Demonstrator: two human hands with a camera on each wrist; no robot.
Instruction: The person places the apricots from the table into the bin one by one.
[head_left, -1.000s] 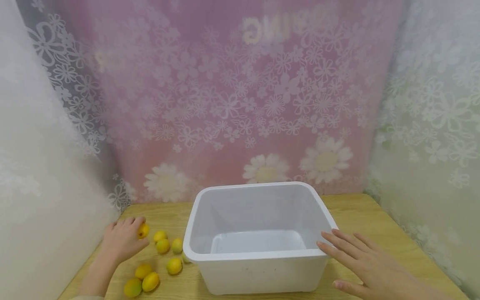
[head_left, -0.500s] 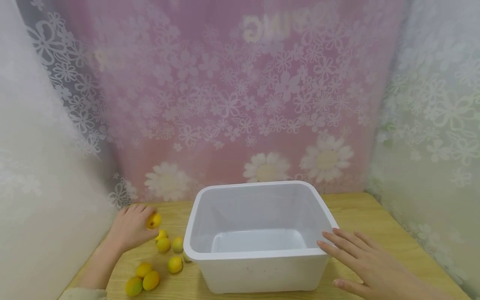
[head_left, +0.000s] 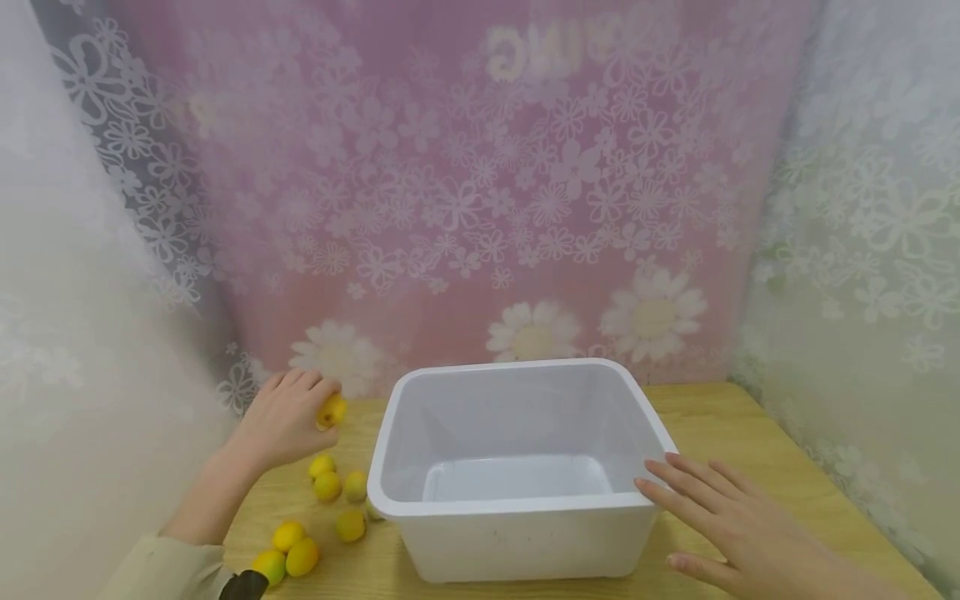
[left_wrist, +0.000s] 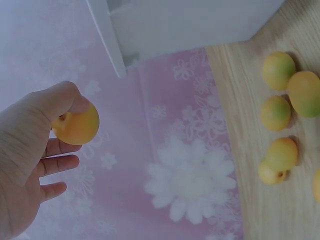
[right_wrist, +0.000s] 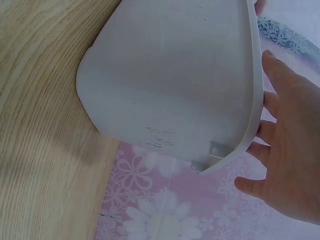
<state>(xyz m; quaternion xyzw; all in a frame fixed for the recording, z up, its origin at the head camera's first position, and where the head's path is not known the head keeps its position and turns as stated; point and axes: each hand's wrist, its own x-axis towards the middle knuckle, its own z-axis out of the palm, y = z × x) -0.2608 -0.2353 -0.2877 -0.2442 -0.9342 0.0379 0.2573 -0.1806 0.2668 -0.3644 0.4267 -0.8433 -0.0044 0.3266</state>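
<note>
My left hand (head_left: 285, 421) pinches a small round yellow-orange fruit (head_left: 332, 412) between thumb and fingers, raised above the back left of the table. In the left wrist view that fruit (left_wrist: 80, 125) shows a dark dimple at one end, and the other fingers are loosely bent. To its right stands a large white plastic tub (head_left: 525, 507); no fruit shows inside it. My right hand (head_left: 738, 521) has its fingers spread, with fingertips at the tub's right rim. More such fruits, some tinged green, lie left of the tub, including a yellow fruit (head_left: 327, 487) and an orange-tinted fruit (head_left: 302, 557).
A light wood-grain table (head_left: 697, 417) carries everything. Pink flowered sheeting (head_left: 465, 208) hangs behind, with pale sheeting (head_left: 862, 292) on both sides. One fruit is partly hidden by the tub's left front corner. A dark band (head_left: 243, 585) shows at the left sleeve.
My left hand has lifted the fruit up and carried it to the right and away from me. The right hand and the tub have stayed nearly in place.
</note>
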